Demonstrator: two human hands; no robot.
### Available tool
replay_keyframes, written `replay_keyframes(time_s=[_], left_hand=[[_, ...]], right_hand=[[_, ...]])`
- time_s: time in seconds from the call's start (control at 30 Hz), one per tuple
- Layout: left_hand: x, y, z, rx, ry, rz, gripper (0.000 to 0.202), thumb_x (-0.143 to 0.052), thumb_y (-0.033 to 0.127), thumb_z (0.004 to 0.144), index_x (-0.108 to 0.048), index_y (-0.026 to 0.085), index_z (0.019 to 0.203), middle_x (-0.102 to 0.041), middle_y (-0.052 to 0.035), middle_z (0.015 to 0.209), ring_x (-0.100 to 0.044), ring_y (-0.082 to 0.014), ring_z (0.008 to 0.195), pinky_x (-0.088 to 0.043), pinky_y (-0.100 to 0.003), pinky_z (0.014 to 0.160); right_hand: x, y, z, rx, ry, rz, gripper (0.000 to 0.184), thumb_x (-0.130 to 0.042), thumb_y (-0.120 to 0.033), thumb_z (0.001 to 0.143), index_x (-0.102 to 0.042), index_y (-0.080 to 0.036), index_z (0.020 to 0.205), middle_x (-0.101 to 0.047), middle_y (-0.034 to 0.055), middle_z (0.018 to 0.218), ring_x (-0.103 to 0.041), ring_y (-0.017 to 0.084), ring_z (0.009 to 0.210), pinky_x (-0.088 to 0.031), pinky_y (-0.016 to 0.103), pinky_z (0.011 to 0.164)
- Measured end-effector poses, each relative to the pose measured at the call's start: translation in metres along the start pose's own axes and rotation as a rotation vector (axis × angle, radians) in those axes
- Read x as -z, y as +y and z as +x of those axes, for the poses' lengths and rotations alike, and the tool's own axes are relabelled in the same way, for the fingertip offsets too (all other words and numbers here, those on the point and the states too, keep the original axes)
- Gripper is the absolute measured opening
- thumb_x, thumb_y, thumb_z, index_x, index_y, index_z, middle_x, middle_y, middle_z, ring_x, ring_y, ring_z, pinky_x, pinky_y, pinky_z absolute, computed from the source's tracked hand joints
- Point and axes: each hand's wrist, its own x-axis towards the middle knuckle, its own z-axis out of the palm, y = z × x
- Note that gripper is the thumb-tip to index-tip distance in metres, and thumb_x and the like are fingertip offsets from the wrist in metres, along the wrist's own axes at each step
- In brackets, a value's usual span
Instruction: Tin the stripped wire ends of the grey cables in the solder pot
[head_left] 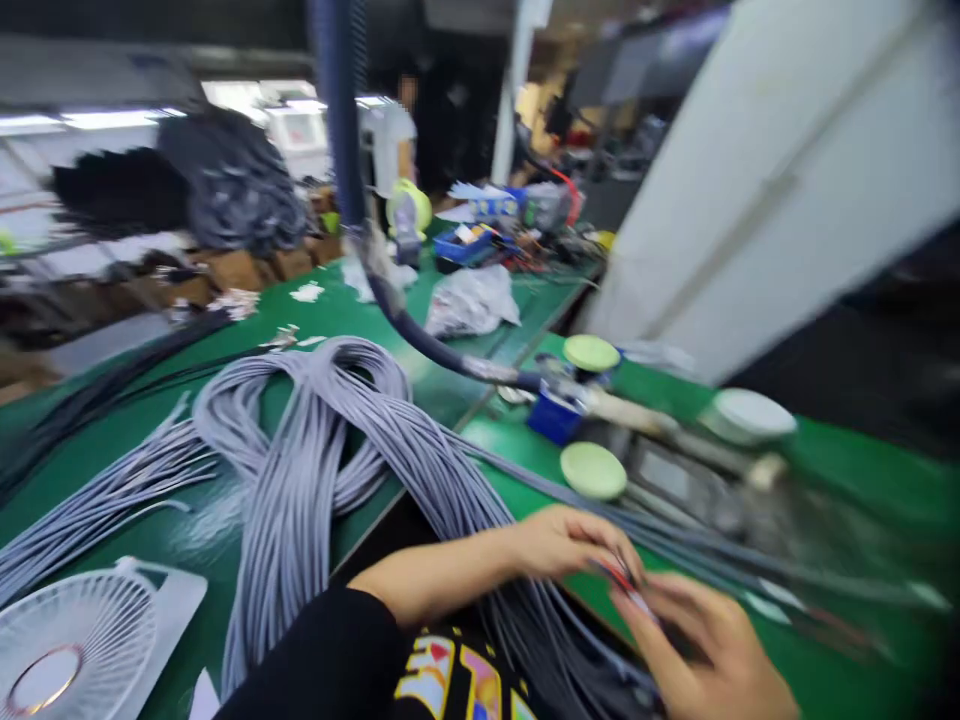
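Observation:
My left hand (559, 543) and my right hand (705, 640) come together at the lower right, both closed in a pinch. Between their fingertips run thin red and dark wires (619, 577), blurred by motion. These look like the stripped end of a cable, though the rest of it is hidden by my fingers. A thick bundle of grey cables (442, 465) passes beneath my left forearm and hangs over the table edge toward my lap. More of the bundle lies looped on the green table (202, 525) to the left.
A white fan (169, 610) lies at the lower left. Beyond my hands stands a machine with a blue block (555, 418) and pale green discs (592, 470), fed by a dark hose (420, 340). A plastic bag (472, 300) and blue tray (461, 245) sit farther back.

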Motion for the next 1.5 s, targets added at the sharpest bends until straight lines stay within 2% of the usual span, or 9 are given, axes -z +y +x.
replay_keyframes(time_s=[0.07,0.13,0.27,0.6,0.8,0.93,1.03,1.2,1.5], left_hand=[[0.001,0.007,-0.002,0.029,0.011,-0.033,0.047,-0.076,0.062,0.056,-0.067,0.016,0.059,-0.06,-0.0029,0.065,-0.055,-0.0155,0.065,-0.046,-0.034,0.073],[0.006,0.0,0.0,0.09,-0.014,-0.091,0.043,-0.081,0.054,0.054,-0.066,0.014,0.058,-0.058,-0.0024,0.061,-0.054,-0.013,0.061,-0.046,-0.029,0.068],[0.012,-0.019,0.0,0.122,-0.025,-0.122,0.037,-0.082,0.047,0.056,-0.066,0.013,0.06,-0.059,-0.0027,0.061,-0.054,-0.0119,0.059,-0.045,-0.027,0.062],[0.011,-0.02,-0.002,0.154,-0.015,-0.187,0.035,-0.084,0.04,0.056,-0.062,0.014,0.059,-0.06,-0.0009,0.059,-0.056,-0.011,0.055,-0.046,-0.026,0.059],[-0.012,-0.028,-0.003,0.295,0.142,-0.373,0.044,-0.088,0.037,0.048,-0.055,0.013,0.063,-0.06,0.0028,0.055,-0.055,-0.008,0.049,-0.044,-0.02,0.052],[-0.028,-0.029,-0.001,0.225,0.233,-0.458,0.043,-0.089,0.035,0.048,-0.055,0.014,0.063,-0.062,0.0034,0.061,-0.056,-0.0071,0.054,-0.047,-0.02,0.057],[-0.035,-0.032,0.001,0.144,0.28,-0.456,0.038,-0.085,0.037,0.055,-0.057,0.015,0.065,-0.063,0.0032,0.065,-0.056,-0.0069,0.056,-0.047,-0.021,0.058],[-0.035,-0.04,0.004,0.047,0.367,-0.369,0.033,-0.085,0.035,0.057,-0.06,0.016,0.069,-0.061,0.0044,0.062,-0.052,-0.005,0.053,-0.042,-0.018,0.054],[-0.032,-0.052,0.0,0.063,0.386,-0.338,0.036,-0.082,0.039,0.06,-0.055,0.016,0.067,-0.059,0.005,0.057,-0.053,-0.0065,0.053,-0.042,-0.02,0.055]], right_hand=[[-0.002,-0.007,-0.009,0.0,0.125,-0.107,0.024,-0.066,-0.048,0.083,-0.059,-0.031,0.097,-0.067,0.0055,0.081,-0.065,0.023,0.065,-0.053,0.033,0.054],[-0.003,-0.011,-0.007,-0.016,0.043,-0.124,0.018,-0.063,-0.041,0.086,-0.059,-0.028,0.097,-0.067,0.003,0.076,-0.062,0.019,0.056,-0.051,0.031,0.053],[0.0,-0.014,-0.001,-0.096,-0.03,-0.084,0.038,-0.064,-0.034,0.085,-0.052,-0.021,0.119,-0.062,-0.0051,0.06,-0.055,0.013,0.048,-0.047,0.025,0.054],[0.005,-0.014,-0.002,-0.001,-0.17,-0.011,0.046,-0.061,-0.028,0.088,-0.045,-0.019,0.13,-0.053,-0.0089,0.057,-0.046,0.009,0.047,-0.039,0.021,0.053],[-0.003,-0.005,-0.002,0.187,0.066,-0.207,0.033,-0.065,-0.031,0.087,-0.056,-0.019,0.116,-0.054,-0.0066,0.055,-0.05,0.011,0.047,-0.043,0.022,0.053],[-0.006,0.001,-0.003,0.18,0.288,-0.308,0.019,-0.058,-0.027,0.09,-0.062,-0.021,0.108,-0.059,-0.0044,0.057,-0.054,0.012,0.047,-0.046,0.023,0.053],[-0.007,0.006,-0.003,0.137,0.386,-0.316,0.016,-0.054,-0.026,0.092,-0.063,-0.021,0.104,-0.068,0.0003,0.072,-0.059,0.013,0.053,-0.049,0.025,0.054],[-0.005,0.009,0.001,0.138,0.416,-0.277,0.008,-0.058,-0.02,0.089,-0.063,-0.021,0.084,-0.062,0.0006,0.072,-0.058,0.014,0.062,-0.048,0.026,0.056],[-0.006,0.016,0.004,0.081,0.446,-0.132,0.009,-0.062,-0.02,0.087,-0.061,-0.021,0.078,-0.056,-0.0001,0.075,-0.054,0.015,0.068,-0.045,0.028,0.059]])
